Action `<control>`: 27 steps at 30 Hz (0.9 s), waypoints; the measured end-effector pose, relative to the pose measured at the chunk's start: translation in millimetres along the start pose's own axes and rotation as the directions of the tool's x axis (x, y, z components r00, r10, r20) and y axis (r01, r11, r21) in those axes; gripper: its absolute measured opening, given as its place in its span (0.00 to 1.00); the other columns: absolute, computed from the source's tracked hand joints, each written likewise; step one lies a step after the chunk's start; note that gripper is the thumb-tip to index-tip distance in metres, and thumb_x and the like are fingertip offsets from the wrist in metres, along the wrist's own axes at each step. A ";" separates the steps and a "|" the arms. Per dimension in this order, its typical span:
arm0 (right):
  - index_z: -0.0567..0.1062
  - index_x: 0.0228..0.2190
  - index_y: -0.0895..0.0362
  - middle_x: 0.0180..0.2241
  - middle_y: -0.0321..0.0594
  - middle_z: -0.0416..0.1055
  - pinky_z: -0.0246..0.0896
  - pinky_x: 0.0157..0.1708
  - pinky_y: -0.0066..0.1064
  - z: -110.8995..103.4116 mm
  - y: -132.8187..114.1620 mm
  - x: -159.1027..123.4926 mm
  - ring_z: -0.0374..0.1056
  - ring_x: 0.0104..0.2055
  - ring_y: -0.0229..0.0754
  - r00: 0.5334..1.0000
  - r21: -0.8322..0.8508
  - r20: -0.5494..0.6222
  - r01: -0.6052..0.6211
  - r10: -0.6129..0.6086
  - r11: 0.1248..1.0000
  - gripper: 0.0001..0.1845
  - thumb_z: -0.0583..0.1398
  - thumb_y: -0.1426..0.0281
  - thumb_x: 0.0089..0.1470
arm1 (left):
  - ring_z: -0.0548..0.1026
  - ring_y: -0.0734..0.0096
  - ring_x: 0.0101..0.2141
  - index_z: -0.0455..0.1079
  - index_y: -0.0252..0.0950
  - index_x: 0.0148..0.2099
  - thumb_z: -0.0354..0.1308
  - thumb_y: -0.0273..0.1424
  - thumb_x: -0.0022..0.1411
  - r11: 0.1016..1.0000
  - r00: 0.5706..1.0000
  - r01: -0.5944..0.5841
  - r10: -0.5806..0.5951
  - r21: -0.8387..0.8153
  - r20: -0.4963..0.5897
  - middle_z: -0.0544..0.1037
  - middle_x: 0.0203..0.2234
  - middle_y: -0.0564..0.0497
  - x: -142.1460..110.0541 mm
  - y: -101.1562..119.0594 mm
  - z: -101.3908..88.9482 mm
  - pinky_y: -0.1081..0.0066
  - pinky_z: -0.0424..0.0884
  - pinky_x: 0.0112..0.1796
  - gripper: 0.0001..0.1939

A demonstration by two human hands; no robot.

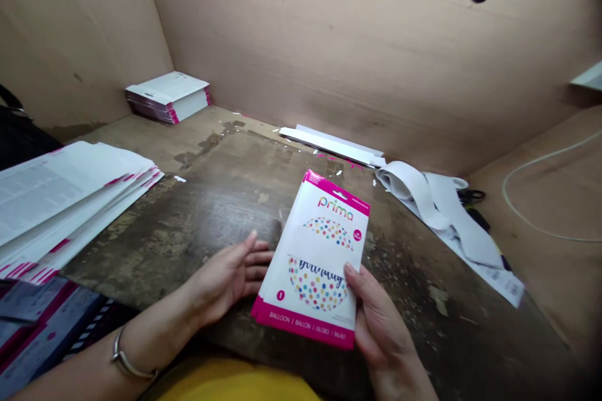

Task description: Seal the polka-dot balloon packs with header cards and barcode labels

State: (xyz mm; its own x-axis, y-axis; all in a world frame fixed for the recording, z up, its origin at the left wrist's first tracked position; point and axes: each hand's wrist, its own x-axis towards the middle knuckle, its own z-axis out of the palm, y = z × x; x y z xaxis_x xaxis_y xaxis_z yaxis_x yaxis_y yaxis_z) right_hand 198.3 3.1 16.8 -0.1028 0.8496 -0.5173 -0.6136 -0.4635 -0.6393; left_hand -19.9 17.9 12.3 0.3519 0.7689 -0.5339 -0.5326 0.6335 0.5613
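Note:
A white and pink "prima" balloon packet, printed with coloured dots, lies on the dark worn tabletop in front of me. More packets seem stacked under it. My right hand grips its lower right edge, thumb on the printed face. My left hand rests against the packet's left edge with its fingers stretched flat and together, partly under the stack. A metal bangle circles my left wrist.
A fanned stack of white and pink sheets lies at the left, and a smaller stack in the far left corner. White paper strips lie at the right. Cardboard walls enclose the table. A white cable runs at the far right.

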 end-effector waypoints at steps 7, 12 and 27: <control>0.71 0.46 0.57 0.44 0.51 0.74 0.65 0.45 0.54 2.5 13.3 2.1 0.71 0.45 0.58 0.998 -0.064 0.029 -0.050 0.052 0.997 0.25 0.66 0.63 0.46 | 0.78 0.51 0.36 0.73 0.30 0.35 0.63 0.40 0.52 0.996 0.997 0.024 -0.018 -0.085 0.071 0.81 0.31 0.40 8.5 -17.5 8.7 0.58 0.72 0.40 0.16; 0.70 0.47 0.57 0.41 0.50 0.76 0.66 0.44 0.54 -1.5 21.1 9.6 0.72 0.43 0.57 0.999 -0.047 -0.025 -0.049 0.048 0.998 0.26 0.67 0.66 0.46 | 0.79 0.54 0.31 0.73 0.33 0.35 0.64 0.44 0.49 0.981 0.974 -0.143 0.162 0.128 -0.157 0.81 0.26 0.46 12.7 -13.6 -0.3 0.61 0.74 0.33 0.19; 0.72 0.38 0.59 0.34 0.46 0.78 0.70 0.39 0.48 7.2 29.5 14.8 0.73 0.41 0.57 0.991 -0.086 -0.129 0.017 -0.028 0.996 0.25 0.71 0.66 0.37 | 0.72 0.62 0.37 0.73 0.36 0.38 0.48 0.28 0.64 -0.279 0.694 -0.320 0.582 0.905 0.424 0.75 0.35 0.45 31.8 4.3 -3.9 0.67 0.66 0.39 0.11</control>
State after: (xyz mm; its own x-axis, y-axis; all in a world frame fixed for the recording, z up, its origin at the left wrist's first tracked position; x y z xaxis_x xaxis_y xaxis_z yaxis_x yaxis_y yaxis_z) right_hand 173.0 3.8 -5.6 0.0160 0.8226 -0.5684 -0.5458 -0.4691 -0.6943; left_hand -14.0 44.8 -4.7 0.2612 0.9388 0.2243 0.7330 -0.3441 0.5868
